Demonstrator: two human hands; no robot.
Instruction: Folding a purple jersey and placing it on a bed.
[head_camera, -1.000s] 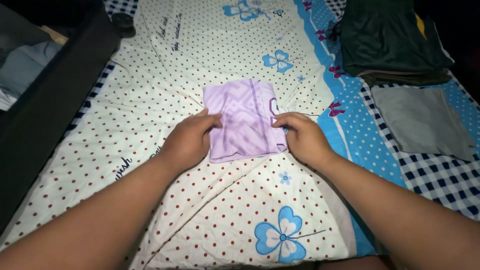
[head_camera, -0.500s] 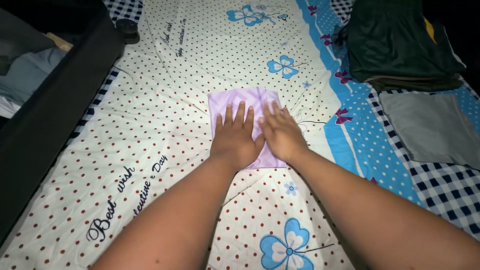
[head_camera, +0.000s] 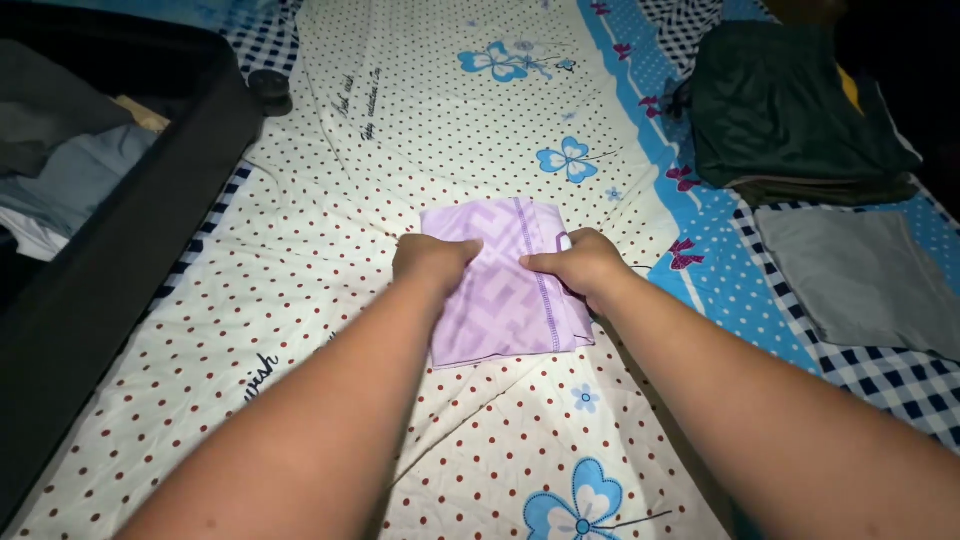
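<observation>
Open dark suitcase (head_camera: 110, 270) at the bed's left edge, lid side out of view. Inside: a stack of folded clothes (head_camera: 60, 180) in grey and blue-grey, a white piece at the bottom, something tan showing at the far end; exact count can't be told. One small dark round object (head_camera: 270, 92) sits on the bed just beyond the suitcase's far corner.

One folded lilac garment (head_camera: 505, 285) lies mid-bed on the polka-dot bedsheet (head_camera: 300, 300), flat, darker lilac stripe running along its length. Left hand (head_camera: 432, 258) is curled closed, pinching the garment's left side near the far edge. Right hand (head_camera: 580, 265) is curled too, gripping the right side near the far edge. Both hands touch the fabric; the near edge rests on the sheet.

Right edge of the bed: one pile of dark green folded clothes (head_camera: 790, 100), a yellow bit visible at its right side, a brownish layer underneath. Just nearer than that, one flat grey folded garment (head_camera: 855, 275), apart from the pile.

Sheet: cream with red dots, blue flower prints, three clearly in view, black cursive script printed at the left and at the far end, blue dotted band and navy check toward the right edge.
</observation>
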